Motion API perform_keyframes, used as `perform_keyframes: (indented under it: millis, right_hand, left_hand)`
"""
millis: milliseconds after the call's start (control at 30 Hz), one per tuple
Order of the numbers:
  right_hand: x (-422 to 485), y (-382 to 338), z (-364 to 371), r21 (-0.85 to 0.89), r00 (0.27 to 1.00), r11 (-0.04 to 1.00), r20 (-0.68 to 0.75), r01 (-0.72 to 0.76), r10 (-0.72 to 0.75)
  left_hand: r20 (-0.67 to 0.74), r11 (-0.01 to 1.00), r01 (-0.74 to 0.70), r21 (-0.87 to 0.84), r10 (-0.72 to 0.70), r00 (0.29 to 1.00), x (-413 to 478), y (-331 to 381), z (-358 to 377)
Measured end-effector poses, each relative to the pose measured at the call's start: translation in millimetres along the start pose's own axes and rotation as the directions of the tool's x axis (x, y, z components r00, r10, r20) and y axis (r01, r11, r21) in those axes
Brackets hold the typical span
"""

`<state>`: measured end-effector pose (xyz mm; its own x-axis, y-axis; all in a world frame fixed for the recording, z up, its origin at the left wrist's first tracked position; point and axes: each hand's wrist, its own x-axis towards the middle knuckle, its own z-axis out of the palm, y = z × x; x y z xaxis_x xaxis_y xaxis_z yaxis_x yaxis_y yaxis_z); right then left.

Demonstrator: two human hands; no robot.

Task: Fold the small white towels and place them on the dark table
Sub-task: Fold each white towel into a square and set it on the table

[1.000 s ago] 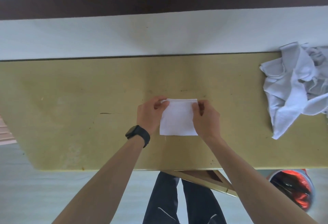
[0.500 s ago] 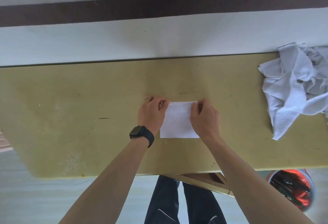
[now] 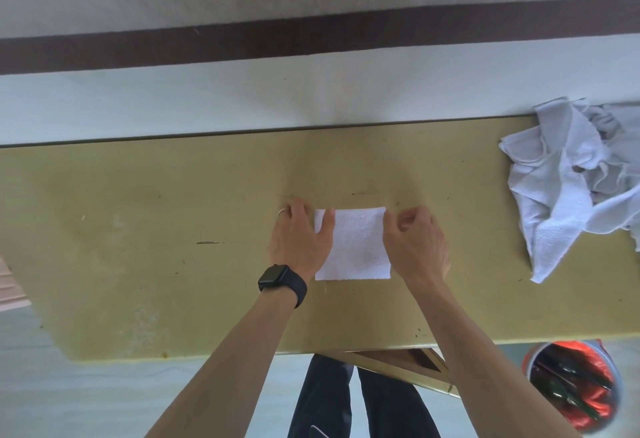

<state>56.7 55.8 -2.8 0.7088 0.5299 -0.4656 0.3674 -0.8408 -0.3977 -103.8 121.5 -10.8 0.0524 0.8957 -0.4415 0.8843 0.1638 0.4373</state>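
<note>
A small white towel [image 3: 356,247], folded into a square, lies flat in the middle of the olive-yellow table [image 3: 138,229]. My left hand [image 3: 299,243], with a black watch on the wrist, lies flat along the towel's left edge, fingers spread and thumb on its far left corner. My right hand [image 3: 415,247] covers the right edge, fingers curled, thumb and forefinger pinching the far right corner. A heap of unfolded white towels [image 3: 568,181] sits at the table's right end, well clear of both hands.
A white wall with a dark band [image 3: 311,39] runs just behind the table's far edge. Below the near edge are my dark trousers [image 3: 322,399], a wooden table brace [image 3: 408,365], and a round bin with red contents [image 3: 575,389] on the floor at right.
My left hand has let go of the towel's far left corner and flattened beside it. The towel lies flatter on the table. The right hand has stayed at the far right corner.
</note>
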Motion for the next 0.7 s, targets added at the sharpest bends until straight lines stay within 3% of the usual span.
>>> perform_keyframes:
  millis: [133, 233, 433, 600, 700]
  right_hand:
    - [-8, 0, 1, -0.034, 0.997, 0.999, 0.075, -0.002, 0.004]
    - [-8, -10, 5, -0.02, 0.992, 0.999, 0.123, -0.035, 0.037]
    - [-3, -19, 0, 0.161, 0.951, 0.965, 0.265, -0.205, 0.158]
    - [-13, -11, -20, 0.419, 0.936, 0.889, 0.351, -0.184, 0.029]
    - [-24, -18, -44, 0.518, 0.945, 0.852, 0.309, -0.073, -0.107]
  left_hand:
    - [0.053, 0.982, 0.136, 0.127, -0.144, 0.988, -9, 4, 2]
    - [0.093, 0.978, 0.181, 0.106, -0.191, 0.977, -5, 11, 2]
    - [0.146, 0.962, 0.234, -0.143, -0.213, 0.966, -8, 19, -1]
    - [0.225, 0.815, 0.337, -0.472, -0.258, 0.94, -18, 12, -23]
    - [0.256, 0.806, 0.262, -0.531, -0.142, 0.956, -27, 14, -52]
